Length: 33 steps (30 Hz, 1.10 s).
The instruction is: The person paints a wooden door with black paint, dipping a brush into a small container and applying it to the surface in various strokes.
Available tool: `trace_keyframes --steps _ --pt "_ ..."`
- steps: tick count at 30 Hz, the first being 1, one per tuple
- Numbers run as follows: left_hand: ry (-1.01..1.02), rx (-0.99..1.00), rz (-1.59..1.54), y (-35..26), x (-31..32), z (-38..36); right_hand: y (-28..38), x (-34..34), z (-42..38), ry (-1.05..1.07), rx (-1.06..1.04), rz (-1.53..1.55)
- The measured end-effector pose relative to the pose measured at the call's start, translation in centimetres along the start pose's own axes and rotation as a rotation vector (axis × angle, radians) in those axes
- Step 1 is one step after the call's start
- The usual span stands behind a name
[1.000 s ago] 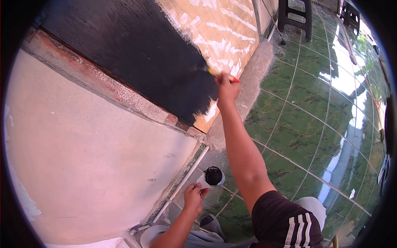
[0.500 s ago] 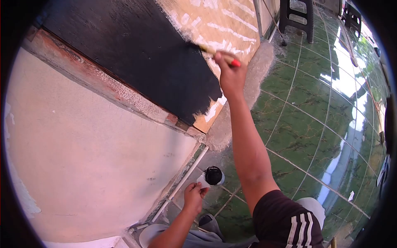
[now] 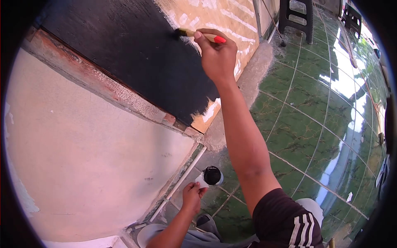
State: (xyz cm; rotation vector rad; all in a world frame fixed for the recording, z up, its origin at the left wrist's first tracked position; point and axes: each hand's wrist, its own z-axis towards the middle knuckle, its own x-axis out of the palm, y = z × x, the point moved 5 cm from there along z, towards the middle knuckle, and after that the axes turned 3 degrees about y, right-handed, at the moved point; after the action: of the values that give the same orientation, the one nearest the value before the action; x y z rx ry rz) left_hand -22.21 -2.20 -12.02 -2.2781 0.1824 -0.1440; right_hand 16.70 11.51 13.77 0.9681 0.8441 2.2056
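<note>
My right hand [image 3: 220, 58] grips a paintbrush [image 3: 189, 33] with a wooden handle and a red end. Its dark bristles touch the wooden panel [image 3: 136, 53], whose large black-painted area meets bare tan wood with white patches. Low in the view, my left hand [image 3: 192, 197] is closed on the pale side of a small paint cup [image 3: 202, 181]. Black paint [image 3: 212, 175] shows inside the cup, which is held above the floor near the wall pipe.
A cream wall [image 3: 95, 165] lies to the left, with a white pipe [image 3: 182, 180] along its base. Green tiles [image 3: 289, 128] cover the floor at right. A dark plastic stool [image 3: 304, 18] stands at the top, beside a thin rod [image 3: 276, 25].
My right hand has moved up and left with the paintbrush, and the bristles now rest farther left on the black area. My left hand and the cup have barely shifted.
</note>
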Motion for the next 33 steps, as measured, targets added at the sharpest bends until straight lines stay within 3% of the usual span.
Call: trace_keyframes --steps 1,4,8,11,14,17,21,24,26,29,33 --pt "-0.007 -0.002 0.003 0.0 0.0 0.0 0.1 0.0 0.1 -0.051 -0.003 0.123" --pt "0.001 -0.001 0.018 0.0 0.1 0.0 -3.7 -2.2 -2.3 -0.076 -0.022 -0.055" --pt "0.012 0.023 -0.030 0.0 0.6 0.0 -11.1 -6.5 -7.4 0.051 0.320 -0.356" --pt "0.030 0.030 -0.042 0.1 0.6 -0.3 -13.2 -7.8 -8.2 0.220 0.290 -0.779" --pt "0.028 0.029 -0.026 0.0 0.9 -0.4 -9.4 -5.1 -5.8 0.171 0.072 -0.755" --pt "0.004 0.018 -0.001 0.2 0.4 0.0 -1.7 -1.7 -2.6 0.066 0.033 -0.370" --pt "-0.018 0.010 0.007 0.2 0.3 0.2 -0.8 -1.6 -1.9 -0.049 0.063 0.239" --pt "-0.016 0.007 0.001 0.2 0.2 0.2 -8.2 -3.6 -5.9 -0.074 0.268 0.321" --pt "-0.003 0.015 -0.013 0.5 0.2 0.5 -16.2 -6.0 -11.2 -0.236 0.563 0.512" --pt "0.010 0.036 -0.028 0.6 0.0 0.5 -24.6 -11.9 -19.3 -0.434 0.755 0.105" --pt "0.008 0.051 -0.043 0.1 0.2 -0.1 -23.7 -12.9 -20.1 -0.458 0.690 -0.440"
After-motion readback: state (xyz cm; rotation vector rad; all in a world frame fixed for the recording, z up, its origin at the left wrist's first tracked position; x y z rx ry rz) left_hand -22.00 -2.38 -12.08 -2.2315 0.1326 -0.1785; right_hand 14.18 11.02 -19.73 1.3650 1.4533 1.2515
